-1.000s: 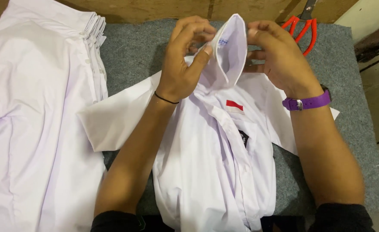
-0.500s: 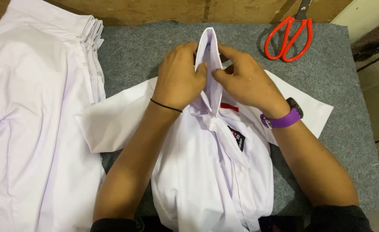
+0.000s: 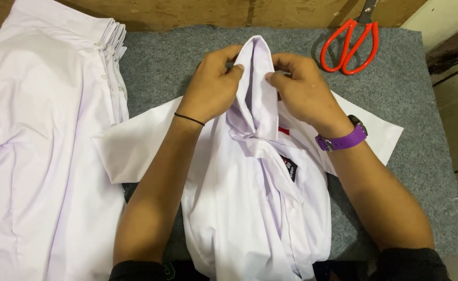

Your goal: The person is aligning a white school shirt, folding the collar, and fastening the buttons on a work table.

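Both hands pinch the raised collar of the white shirt (image 3: 250, 208) spread on the grey counter (image 3: 177, 67) before me, my left hand (image 3: 213, 86) gripping its left fold, my right hand (image 3: 302, 91) its right. Left lies a stack of white shirts (image 3: 42, 145); orange scissors (image 3: 351, 44) rest beyond

Two labels, both on the white shirt (image 3: 250, 208). Small red patch (image 3: 284, 130) just below the collar, beside the right wrist. Black rectangular tag (image 3: 290, 168) lower down, tilted.
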